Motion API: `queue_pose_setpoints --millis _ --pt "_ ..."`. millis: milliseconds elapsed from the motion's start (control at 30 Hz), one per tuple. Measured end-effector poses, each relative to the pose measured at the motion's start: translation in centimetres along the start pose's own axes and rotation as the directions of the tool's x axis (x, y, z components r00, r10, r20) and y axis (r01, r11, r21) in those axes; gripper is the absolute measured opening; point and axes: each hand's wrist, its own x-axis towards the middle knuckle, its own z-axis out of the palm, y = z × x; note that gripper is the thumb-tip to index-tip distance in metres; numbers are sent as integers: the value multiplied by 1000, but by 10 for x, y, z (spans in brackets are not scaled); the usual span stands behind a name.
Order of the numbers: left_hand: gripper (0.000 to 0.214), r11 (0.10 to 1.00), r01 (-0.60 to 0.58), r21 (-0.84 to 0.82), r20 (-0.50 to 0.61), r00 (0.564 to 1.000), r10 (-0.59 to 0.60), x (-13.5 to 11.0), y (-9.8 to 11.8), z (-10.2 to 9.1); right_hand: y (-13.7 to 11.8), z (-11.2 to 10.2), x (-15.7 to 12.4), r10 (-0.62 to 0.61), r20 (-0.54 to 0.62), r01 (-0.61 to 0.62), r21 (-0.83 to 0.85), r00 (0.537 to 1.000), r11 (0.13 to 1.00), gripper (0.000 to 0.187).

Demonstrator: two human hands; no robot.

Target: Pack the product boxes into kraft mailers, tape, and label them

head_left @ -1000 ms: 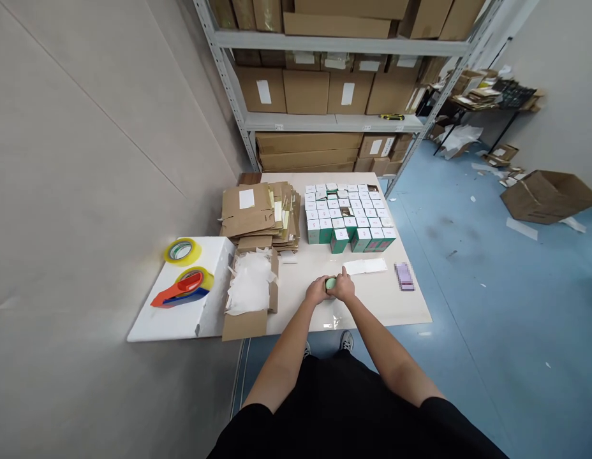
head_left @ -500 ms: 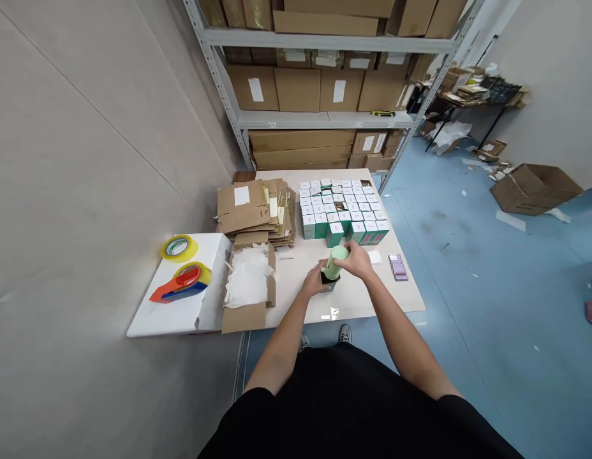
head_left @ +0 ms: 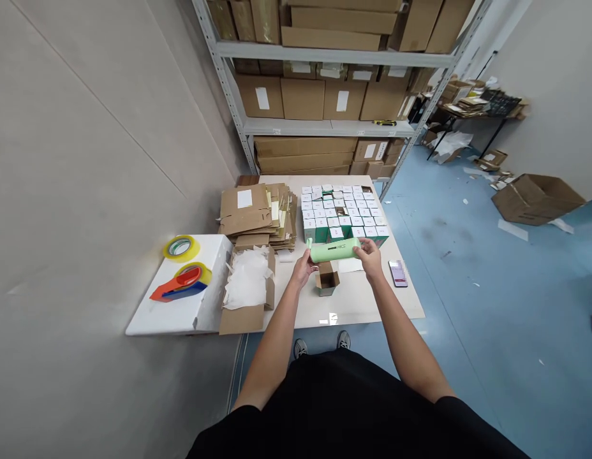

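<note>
Held level above the table is a light green bottle (head_left: 335, 250) with dark lettering on its side and a small loop at its left end. My left hand (head_left: 303, 269) grips it by that end, while my right hand (head_left: 370, 256) is closed around the opposite end. Just below it, a small open carton (head_left: 327, 282) stands upright with its flap raised and its dark inside showing. Behind the bottle, rows of white-topped green boxes (head_left: 319, 227) stand packed together.
Left of my hands lies an open cardboard box (head_left: 243, 319) holding white wrapping paper (head_left: 248, 277). Flattened cartons (head_left: 245, 210) are piled behind it. A tape dispenser (head_left: 181, 285) and tape roll (head_left: 181, 248) rest on a white block (head_left: 150, 315). A phone (head_left: 398, 273) lies at right.
The green bottle has come up out of the small carton and turned from upright to level. My left hand has moved from the carton to the bottle's left end.
</note>
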Motion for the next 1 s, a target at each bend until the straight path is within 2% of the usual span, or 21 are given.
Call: queue_pose_setpoints --millis 133,300,367,433,533,633,700,833,900,1000 --pt "59 991 -130 -6 26 991 130 -3 17 -6 4 -4 -5 86 -7 -85 40 996 996 48" --pt "60 947 -266 181 93 963 253 -1 50 -3 14 -5 -6 277 36 -280 130 960 951 41" --pt "60 907 -351 235 107 936 334 -1 69 4 19 -1 -9 362 120 -378 167 924 911 42" --pt "56 850 -434 298 147 901 408 -2 91 12 23 5 -15 418 253 -468 192 873 862 47" --pt "54 784 -506 361 258 861 438 -6 121 26 26 15 -24 445 425 -563 206 788 801 54" --pt "56 777 -533 336 342 837 426 -11 137 37 25 23 -31 449 503 -624 259 739 737 56" --pt "57 800 -524 292 318 842 436 -11 139 42 23 27 -33 420 517 -623 318 746 715 55" --pt "68 843 -488 225 145 873 466 -1 130 46 20 40 -40 276 486 -505 439 829 743 52" --pt "75 877 -454 155 84 891 447 8 124 46 19 47 -44 216 507 -475 462 835 749 53" --pt "72 908 -415 59 51 910 412 21 121 47 14 55 -47 168 555 -463 449 815 764 52"
